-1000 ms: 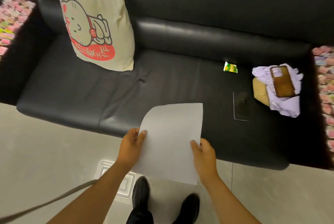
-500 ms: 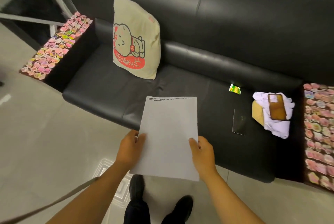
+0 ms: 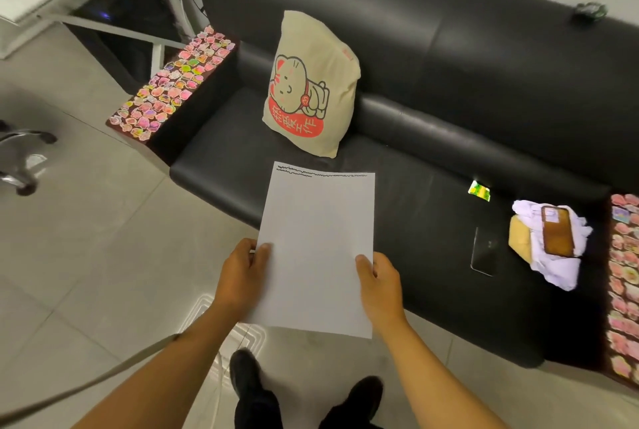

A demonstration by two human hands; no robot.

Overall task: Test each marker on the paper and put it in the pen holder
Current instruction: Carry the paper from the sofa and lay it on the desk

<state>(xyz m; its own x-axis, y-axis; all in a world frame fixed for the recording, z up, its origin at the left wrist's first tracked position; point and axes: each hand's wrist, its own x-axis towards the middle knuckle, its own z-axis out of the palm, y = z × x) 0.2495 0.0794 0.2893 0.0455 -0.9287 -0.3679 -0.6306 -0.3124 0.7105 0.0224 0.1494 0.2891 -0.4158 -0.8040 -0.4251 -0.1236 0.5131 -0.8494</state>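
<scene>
Over the front edge of the sofa (image 3: 432,165), a person standing on the tiled floor holds the paper (image 3: 316,248) out flat. Left hand (image 3: 240,276) pinches the sheet's left edge, thumb on top; right hand (image 3: 378,281) pinches the right edge the same way, so both are closed on the paper. Thin dark scribble lines run along the sheet's far edge, nearest the sofa's seat. A cushion (image 3: 307,82) leans against the sofa back, beyond the paper. Toward the sofa's right end lie a phone (image 3: 484,250), a small green packet (image 3: 479,188) and a bundle of pale cloth (image 3: 553,259) with a brown case on top. No marker and no pen holder show in this view, so where they are I cannot tell.

The risk, as I judge it, is the surface: the sofa's seat is soft, and a marker pressed on paper laid there could poke through or stain the leather. Held only at its near half, the sheet could also sag or slip.
</scene>
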